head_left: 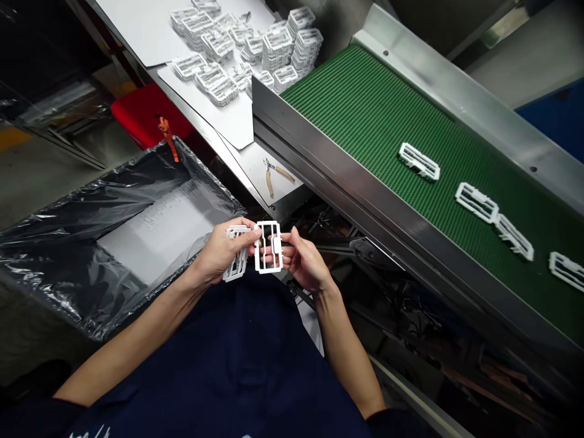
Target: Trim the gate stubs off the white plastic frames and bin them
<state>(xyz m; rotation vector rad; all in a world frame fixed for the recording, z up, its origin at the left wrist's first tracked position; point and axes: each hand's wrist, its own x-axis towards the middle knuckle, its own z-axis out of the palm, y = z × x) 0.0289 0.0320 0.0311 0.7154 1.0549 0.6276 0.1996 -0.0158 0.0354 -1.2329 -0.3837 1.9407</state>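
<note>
My left hand (222, 250) is closed around a small stack of white plastic frames (235, 271) held at a slant. Its thumb also presses the upper left edge of a single white plastic frame (277, 244), which stands nearly upright and faces me. My right hand (308, 263) is at that frame's right side, with fingers reaching behind it and showing through its slots. The right thumb points up, off the frame's face. Both hands are in front of my body, between the lined bin and the conveyor.
A green conveyor belt (365, 103) with metal side walls carries several loose frames (418, 162). Stacks of frames (277, 48) cover the table (150, 30) at the back. Cutting pliers (270, 176) lie near its corner. A bin lined with black plastic (59, 225) stands at left, beside a red chair (137, 115).
</note>
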